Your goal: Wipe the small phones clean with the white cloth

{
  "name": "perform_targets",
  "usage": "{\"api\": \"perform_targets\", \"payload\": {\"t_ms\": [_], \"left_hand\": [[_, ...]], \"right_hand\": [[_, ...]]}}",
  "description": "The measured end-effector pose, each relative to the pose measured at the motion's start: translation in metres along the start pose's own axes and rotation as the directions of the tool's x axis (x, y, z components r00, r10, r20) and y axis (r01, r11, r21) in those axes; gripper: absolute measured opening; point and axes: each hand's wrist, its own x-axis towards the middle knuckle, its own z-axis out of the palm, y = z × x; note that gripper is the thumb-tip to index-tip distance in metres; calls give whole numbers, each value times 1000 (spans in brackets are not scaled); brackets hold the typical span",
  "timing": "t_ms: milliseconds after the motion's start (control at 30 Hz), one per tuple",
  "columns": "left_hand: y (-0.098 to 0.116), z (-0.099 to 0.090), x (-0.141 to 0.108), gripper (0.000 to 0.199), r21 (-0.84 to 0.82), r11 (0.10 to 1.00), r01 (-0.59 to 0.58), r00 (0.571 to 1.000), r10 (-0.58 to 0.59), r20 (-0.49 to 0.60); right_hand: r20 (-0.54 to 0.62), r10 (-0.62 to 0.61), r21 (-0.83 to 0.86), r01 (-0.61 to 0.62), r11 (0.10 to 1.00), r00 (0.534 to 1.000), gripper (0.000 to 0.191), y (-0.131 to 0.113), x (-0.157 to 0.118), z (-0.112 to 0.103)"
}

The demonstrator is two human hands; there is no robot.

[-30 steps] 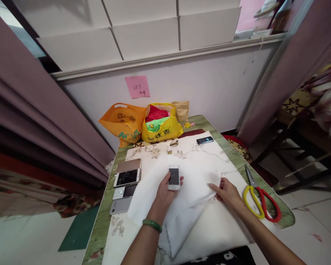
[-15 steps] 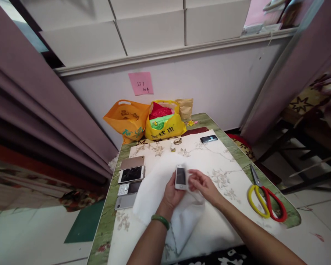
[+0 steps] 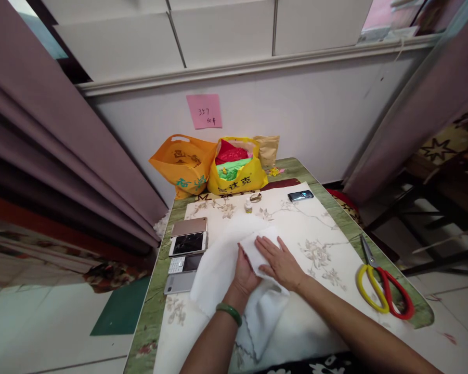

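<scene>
A white cloth [image 3: 263,317] lies spread over the near middle of the table, with one part folded up between my hands. My left hand [image 3: 245,272] cups a white phone from below; the cloth now covers the phone. Flat on top of the cloth, over the phone, rests my right hand [image 3: 278,261] with its fingers stretched out. Left of the cloth, a rose-gold phone [image 3: 189,226], a white phone with a cracked dark screen [image 3: 187,244], a white keypad phone [image 3: 184,264] and a grey phone [image 3: 179,283] lie in a column.
Large scissors [image 3: 382,283] with yellow and red handles lie at the right. A dark phone [image 3: 300,196], a small bottle [image 3: 248,206] and a ring-like item [image 3: 256,197] are farther back. Orange [image 3: 183,161] and yellow [image 3: 237,182] bags stand by the wall.
The cloth has been brought over the white phone in my left hand and hides it. My right hand has moved left and opened flat on the cloth.
</scene>
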Motion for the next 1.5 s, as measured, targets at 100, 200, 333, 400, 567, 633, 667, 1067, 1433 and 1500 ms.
{"api": "perform_targets", "payload": {"t_ms": [100,200,333,400,567,633,667,1067,1433,1500], "left_hand": [[-1,3,-2,53,23,1000,13,999,-14,32],[-1,1,-4,57,61,998,28,999,-30,17],[-1,-1,-2,61,94,995,41,999,-41,-2],[-2,0,-2,58,88,996,17,1000,-18,5],[-1,6,-9,54,12,993,121,993,-121,-3],[-1,8,-11,54,1,991,134,991,-134,-7],[-1,8,-11,54,-1,995,104,995,-104,-9],[-3,6,-9,52,-2,998,56,998,-56,-25],[-3,5,-10,57,60,994,89,996,-87,-35],[-3,7,-8,56,67,996,51,998,-49,-30]], "right_hand": [[-82,190,-43,-194,980,978,65,-1,3,4],[-78,79,-56,-84,995,994,64,-7,-5,8],[10,-97,-11,97,995,995,60,-5,-10,7],[-37,48,-16,-49,999,998,60,-1,-6,4],[-14,-146,-21,146,989,989,62,2,-1,3],[-11,-178,-20,178,984,984,60,2,-2,5],[-45,-95,-30,94,995,994,60,2,-2,5],[-113,-57,-70,49,996,992,62,1,-2,7],[-48,-166,-15,165,986,985,59,1,-2,5],[-117,4,-6,-4,1000,993,56,7,0,6]]}}
